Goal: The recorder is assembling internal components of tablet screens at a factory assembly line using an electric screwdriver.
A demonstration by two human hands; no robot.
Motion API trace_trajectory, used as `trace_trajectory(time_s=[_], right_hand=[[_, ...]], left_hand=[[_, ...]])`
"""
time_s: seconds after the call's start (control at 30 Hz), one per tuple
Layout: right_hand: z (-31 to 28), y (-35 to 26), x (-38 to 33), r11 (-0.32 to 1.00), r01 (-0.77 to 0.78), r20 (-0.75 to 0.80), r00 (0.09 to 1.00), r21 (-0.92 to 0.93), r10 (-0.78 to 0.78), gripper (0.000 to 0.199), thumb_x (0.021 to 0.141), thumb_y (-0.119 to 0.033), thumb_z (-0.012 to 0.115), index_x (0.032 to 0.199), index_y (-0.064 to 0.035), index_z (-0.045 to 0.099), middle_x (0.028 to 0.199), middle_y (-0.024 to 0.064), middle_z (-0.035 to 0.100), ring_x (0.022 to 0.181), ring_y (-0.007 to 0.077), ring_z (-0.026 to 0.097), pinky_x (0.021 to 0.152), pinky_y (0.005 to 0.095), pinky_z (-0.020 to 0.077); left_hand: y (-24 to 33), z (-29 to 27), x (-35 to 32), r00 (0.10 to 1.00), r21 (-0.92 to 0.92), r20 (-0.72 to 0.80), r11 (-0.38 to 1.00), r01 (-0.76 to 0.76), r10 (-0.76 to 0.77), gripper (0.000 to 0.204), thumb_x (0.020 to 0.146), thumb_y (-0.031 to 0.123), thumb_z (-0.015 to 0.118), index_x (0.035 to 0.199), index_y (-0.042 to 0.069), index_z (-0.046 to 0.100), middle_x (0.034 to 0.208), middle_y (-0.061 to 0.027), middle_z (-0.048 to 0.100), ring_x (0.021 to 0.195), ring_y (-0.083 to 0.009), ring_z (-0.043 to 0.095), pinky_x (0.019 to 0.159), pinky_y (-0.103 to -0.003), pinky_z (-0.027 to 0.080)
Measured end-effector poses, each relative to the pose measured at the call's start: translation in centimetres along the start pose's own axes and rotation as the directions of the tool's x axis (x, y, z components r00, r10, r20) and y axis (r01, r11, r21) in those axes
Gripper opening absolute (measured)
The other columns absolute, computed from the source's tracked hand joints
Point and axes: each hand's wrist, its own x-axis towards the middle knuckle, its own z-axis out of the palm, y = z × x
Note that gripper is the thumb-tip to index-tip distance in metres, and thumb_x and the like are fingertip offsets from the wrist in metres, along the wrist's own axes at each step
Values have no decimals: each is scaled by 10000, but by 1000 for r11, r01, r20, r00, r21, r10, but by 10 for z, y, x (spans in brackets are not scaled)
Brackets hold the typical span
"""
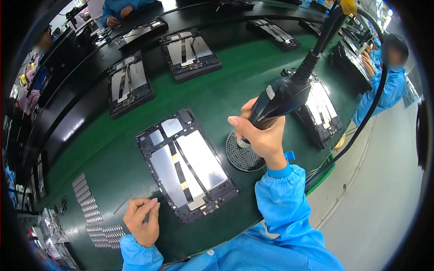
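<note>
A: Where are the person's hands?

B: The right hand (261,135) is wrapped around a black pistol-shaped electric screwdriver (279,100) whose black cable runs up to the top edge. The tool points down at a round black perforated screw tray (240,158) on the green conveyor mat (226,86); the hand hides its tip, so contact cannot be judged.

A: And the left hand?

B: The left hand (142,220) rests low on the mat with fingers curled and pinched together. Whether it grips something small cannot be told.

A: What lies between them?

B: An opened tablet device with a black frame and silvery metal plates (186,165), lying flat and tilted on the mat, just beside the tray and close to the left hand.

A: Anything else nearby?

B: Rows of small silvery metal parts (92,212) lie left of the left hand. More opened tablets (129,83) sit farther along the belt, and another worker in a blue smock (389,86) stands at the right.
</note>
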Motion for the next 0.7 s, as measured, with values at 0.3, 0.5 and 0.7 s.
trace_trajectory(time_s=[0.3, 0.5, 0.7], right_hand=[[-1, -7, 1, 997, 11, -73, 997, -79, -17, 296, 710, 41, 740, 924, -38, 553, 654, 7, 565, 499, 88, 533, 448, 227, 421], [12, -28, -9, 981, 146, 5, 989, 125, -148, 336, 731, 77, 659, 994, -38, 485, 618, 46, 546, 485, 137, 536, 480, 276, 459], [67, -35, -15, 978, 111, 210, 967, 174, -147, 366, 722, 102, 654, 988, -40, 447, 618, 64, 561, 497, 135, 552, 487, 261, 469]], left_hand=[[-21, -4, -8, 939, -346, 45, 877, 334, -340, 91, 766, -110, 623, 851, -74, 621, 859, -130, 598, 769, -202, 645, 702, -271, 541], [-33, 7, 15, 829, -579, 223, 615, 536, -513, 91, 812, -28, 640, 895, -63, 629, 835, -103, 662, 735, -169, 652, 669, -262, 537], [-50, 29, 50, 892, -526, 190, 725, 445, -409, 113, 807, 42, 671, 870, -48, 648, 772, -89, 675, 698, -111, 639, 615, -224, 501]])
